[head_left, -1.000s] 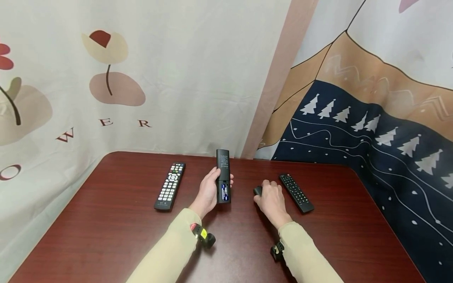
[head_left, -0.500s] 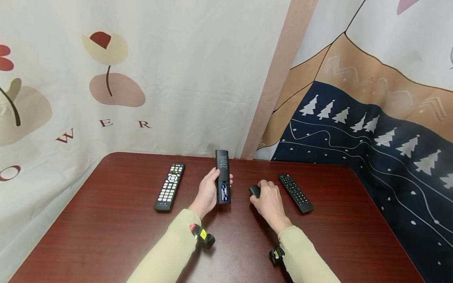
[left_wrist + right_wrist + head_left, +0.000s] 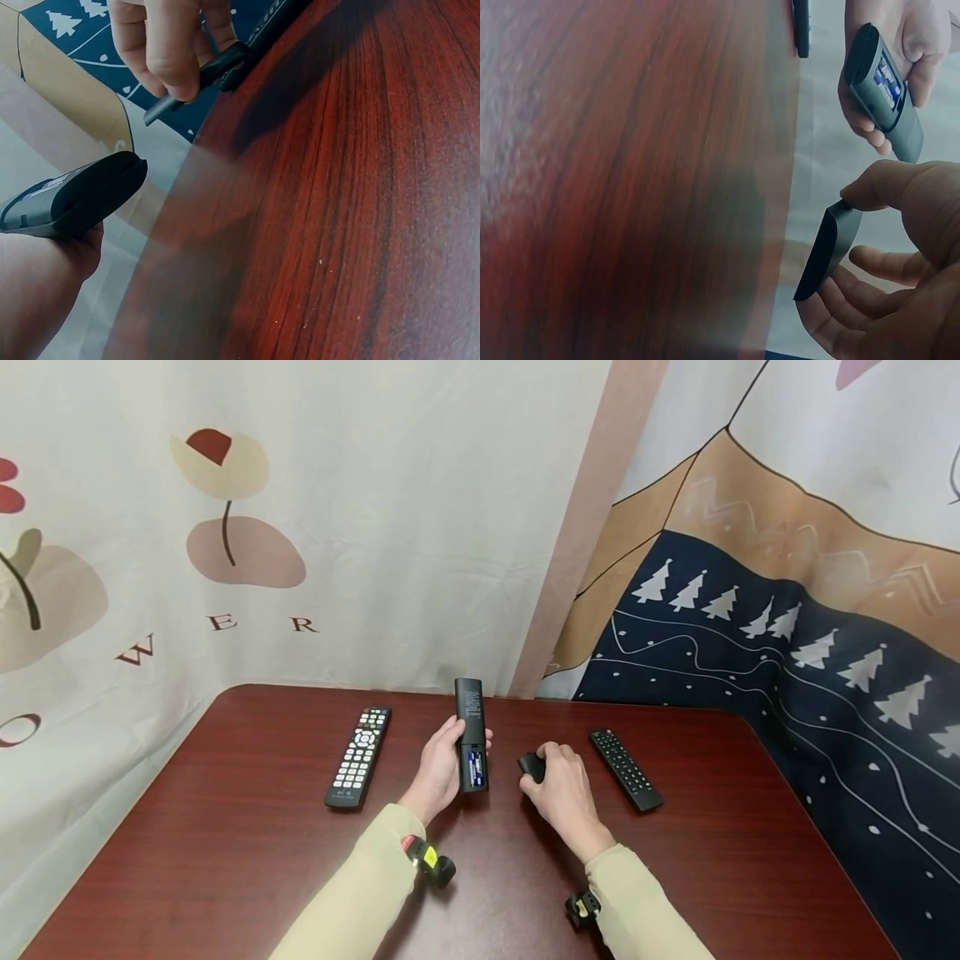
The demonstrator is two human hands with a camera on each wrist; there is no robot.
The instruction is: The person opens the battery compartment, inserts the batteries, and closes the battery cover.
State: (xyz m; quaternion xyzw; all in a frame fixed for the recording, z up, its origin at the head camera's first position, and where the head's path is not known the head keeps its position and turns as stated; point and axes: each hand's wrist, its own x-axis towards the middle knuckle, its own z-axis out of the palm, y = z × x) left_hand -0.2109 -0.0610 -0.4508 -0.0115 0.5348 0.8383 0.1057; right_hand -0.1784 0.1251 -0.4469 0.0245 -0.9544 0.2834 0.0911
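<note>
My left hand grips a black remote control with its back face up, thumb along one side. The battery compartment at its near end is uncovered, and blue batteries lie inside. To the right, my right hand pinches a small black battery cover between thumb and fingertips. In the right wrist view the battery cover is tilted on edge, apart from the remote control. The left wrist view shows the cover held above the table.
A black remote with white buttons lies on the table to the left. Another black remote lies just right of my right hand. The dark red table ends at a printed curtain behind.
My right hand has moved left with the battery cover, bringing it nearer the held remote control. The left hand and its remote have stayed almost still.
</note>
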